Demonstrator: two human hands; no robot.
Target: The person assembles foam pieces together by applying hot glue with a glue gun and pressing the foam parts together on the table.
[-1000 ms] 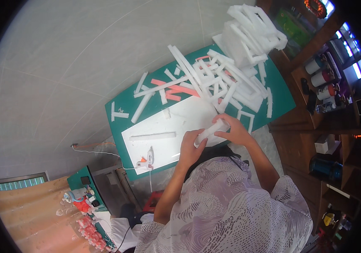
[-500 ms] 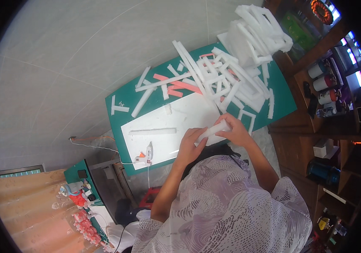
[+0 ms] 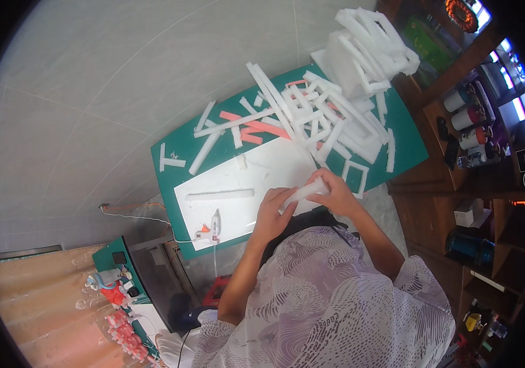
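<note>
Both hands hold a white foam piece (image 3: pixel 306 191) at the near edge of the white board (image 3: pixel 281 162). My left hand (image 3: pixel 274 208) is closed round its left end, and my right hand (image 3: pixel 334 191) grips its right end. Part of the foam is hidden by my fingers. A long white foam strip (image 3: pixel 220 194) lies on the board to the left of my hands. Beyond that strip's near side, a glue gun (image 3: pixel 214 227) with an orange trigger stands at the board's left corner. A white foam frame (image 3: pixel 355 178) lies just right of my right hand.
Foam strips and frames (image 3: pixel 320 116) are heaped across the back of the green table (image 3: pixel 170 156), with several pink strips (image 3: pixel 256 126) among them. A tall stack of white foam (image 3: pixel 360 58) stands at the far right. A wooden shelf (image 3: pixel 425 159) borders the right side.
The foam piece stays between both hands; they have shifted very slightly and it looks a little turned. The whole view has moved slightly. Nothing was let go.
</note>
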